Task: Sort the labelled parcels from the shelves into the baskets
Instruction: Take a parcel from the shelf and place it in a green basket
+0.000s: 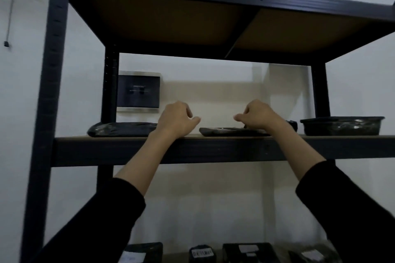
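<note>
Under the right hand point(260, 117), on the shelf point(128, 149), lies a flat black parcel point(226, 131); its fingers curl, but I cannot tell whether they grip. The left hand point(175, 119) hangs loosely curled and empty, with a second wrapped parcel point(121, 129) at its left.

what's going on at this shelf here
A person in black sleeves reaches both hands up to the middle shelf of a dark rack. The right hand is over a flat parcel; whether it grips it is unclear. The left hand hovers beside it, fingers loosely curled, holding nothing. A soft parcel and a tray-shaped parcel lie on the same shelf, and labelled parcels sit on the shelf below. No basket is in view.
</note>
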`<state>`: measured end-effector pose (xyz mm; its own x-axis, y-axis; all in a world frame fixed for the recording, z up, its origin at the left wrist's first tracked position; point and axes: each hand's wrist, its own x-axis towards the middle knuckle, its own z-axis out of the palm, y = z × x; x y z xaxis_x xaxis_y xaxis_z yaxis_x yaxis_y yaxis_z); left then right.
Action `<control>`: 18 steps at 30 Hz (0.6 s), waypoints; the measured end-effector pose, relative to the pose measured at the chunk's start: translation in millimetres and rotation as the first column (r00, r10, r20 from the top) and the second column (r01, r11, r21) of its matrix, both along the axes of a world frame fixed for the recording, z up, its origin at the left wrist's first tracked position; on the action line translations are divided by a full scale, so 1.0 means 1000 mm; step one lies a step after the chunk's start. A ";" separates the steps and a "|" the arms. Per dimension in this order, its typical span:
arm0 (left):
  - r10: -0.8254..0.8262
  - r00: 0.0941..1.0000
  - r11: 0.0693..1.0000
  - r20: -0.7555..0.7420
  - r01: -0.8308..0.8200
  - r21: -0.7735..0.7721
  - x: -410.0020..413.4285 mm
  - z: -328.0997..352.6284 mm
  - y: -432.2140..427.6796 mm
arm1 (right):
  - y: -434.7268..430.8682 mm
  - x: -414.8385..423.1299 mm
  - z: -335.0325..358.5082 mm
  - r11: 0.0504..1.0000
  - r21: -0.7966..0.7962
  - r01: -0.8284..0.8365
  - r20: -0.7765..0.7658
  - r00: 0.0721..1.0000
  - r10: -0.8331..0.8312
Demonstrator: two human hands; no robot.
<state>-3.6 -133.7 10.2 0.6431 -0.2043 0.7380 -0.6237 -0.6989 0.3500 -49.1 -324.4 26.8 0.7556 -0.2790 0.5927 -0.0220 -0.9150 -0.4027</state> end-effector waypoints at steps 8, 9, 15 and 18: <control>0.137 0.877 0.983 -0.461 -0.062 0.173 0.000 0.008 -0.066 | -0.046 -0.004 -0.003 0.998 -0.010 -0.058 -0.330 0.942 0.051; 0.150 0.871 0.984 -0.469 -0.084 0.159 0.001 0.008 -0.068 | -0.049 -0.001 -0.004 0.996 0.023 -0.087 -0.323 0.942 0.089; 0.145 0.870 0.987 -0.471 -0.157 0.014 0.007 0.005 -0.060 | -0.060 0.004 -0.008 0.961 0.171 -0.219 -0.218 0.943 0.253; 0.191 0.883 0.979 -0.429 -0.205 0.014 0.005 0.002 -0.058 | -0.063 0.003 -0.009 0.937 0.215 -0.274 -0.146 0.940 0.308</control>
